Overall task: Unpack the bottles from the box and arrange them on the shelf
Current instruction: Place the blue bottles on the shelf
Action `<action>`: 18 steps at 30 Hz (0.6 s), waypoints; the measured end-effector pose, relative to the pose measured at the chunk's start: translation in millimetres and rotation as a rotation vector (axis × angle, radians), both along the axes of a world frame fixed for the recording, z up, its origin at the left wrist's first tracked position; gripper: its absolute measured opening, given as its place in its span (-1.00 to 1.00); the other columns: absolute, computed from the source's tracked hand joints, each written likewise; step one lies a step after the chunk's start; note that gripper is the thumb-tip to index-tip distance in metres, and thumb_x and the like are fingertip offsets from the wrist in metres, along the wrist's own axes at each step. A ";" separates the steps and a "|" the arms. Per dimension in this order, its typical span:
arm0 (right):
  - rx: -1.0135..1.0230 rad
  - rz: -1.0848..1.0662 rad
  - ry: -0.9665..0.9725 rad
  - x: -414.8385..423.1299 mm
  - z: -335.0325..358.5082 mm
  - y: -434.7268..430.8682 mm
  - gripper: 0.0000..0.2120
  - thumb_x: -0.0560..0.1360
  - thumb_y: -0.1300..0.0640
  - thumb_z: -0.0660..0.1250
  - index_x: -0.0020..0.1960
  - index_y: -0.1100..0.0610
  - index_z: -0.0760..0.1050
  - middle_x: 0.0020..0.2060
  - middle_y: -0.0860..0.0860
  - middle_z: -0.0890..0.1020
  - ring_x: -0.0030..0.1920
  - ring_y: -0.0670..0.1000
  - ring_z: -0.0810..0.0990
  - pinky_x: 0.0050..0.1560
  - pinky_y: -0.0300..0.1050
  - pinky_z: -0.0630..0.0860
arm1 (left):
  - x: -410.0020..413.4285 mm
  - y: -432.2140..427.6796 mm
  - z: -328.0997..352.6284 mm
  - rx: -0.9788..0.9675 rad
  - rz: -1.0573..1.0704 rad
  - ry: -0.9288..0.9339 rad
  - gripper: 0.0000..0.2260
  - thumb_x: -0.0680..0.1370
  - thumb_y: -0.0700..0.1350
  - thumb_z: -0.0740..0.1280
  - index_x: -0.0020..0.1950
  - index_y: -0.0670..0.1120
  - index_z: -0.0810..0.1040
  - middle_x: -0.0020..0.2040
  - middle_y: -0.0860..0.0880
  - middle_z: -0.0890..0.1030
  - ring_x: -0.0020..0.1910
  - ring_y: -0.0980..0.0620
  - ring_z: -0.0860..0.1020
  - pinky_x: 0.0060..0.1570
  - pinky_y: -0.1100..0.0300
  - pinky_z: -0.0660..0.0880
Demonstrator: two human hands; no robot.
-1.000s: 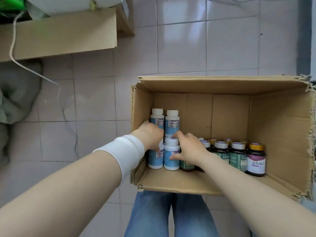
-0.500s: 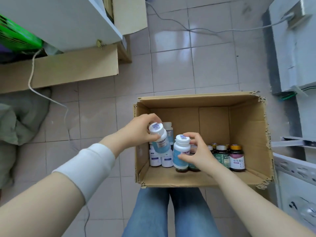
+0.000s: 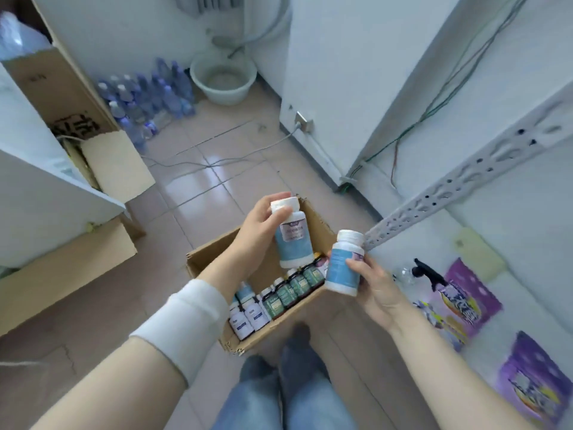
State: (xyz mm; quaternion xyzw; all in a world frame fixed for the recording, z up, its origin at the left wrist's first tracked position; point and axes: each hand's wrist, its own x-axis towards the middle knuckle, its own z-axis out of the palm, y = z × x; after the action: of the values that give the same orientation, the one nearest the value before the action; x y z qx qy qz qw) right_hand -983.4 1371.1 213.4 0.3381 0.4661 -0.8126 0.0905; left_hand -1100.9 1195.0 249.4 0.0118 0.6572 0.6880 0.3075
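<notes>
Compared with half a second ago, both bottles are now lifted clear above the box [image 3: 214, 254], and the view has turned toward the shelf [image 3: 449, 187] on the right. The left hand [image 3: 259, 226] curls round one blue bottle [image 3: 293, 240] near its cap. The right hand [image 3: 376, 288] grips a second blue bottle [image 3: 342, 265], close to the shelf rail. In the box stand at least three white bottles [image 3: 254, 316] and about four dark bottles [image 3: 286, 294] in a row.
</notes>
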 end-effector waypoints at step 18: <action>0.245 -0.485 0.272 358.3 218.6 102.3 -0.35 0.10 0.03 0.60 0.11 0.25 0.51 -0.15 0.06 0.71 -0.17 -0.01 0.69 -0.18 -0.10 0.64 | 284.3 224.5 218.7 0.505 -0.635 0.015 -0.72 0.55 -0.02 0.18 0.20 -0.10 0.44 -0.14 0.00 0.69 -0.18 0.04 0.67 -0.12 0.12 0.61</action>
State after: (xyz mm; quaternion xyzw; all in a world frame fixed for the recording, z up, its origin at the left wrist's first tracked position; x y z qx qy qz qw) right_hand -625.1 1473.4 432.1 0.3362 0.4740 -0.7860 -0.2110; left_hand -816.5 1419.5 468.1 0.2944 0.4333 0.6985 0.4875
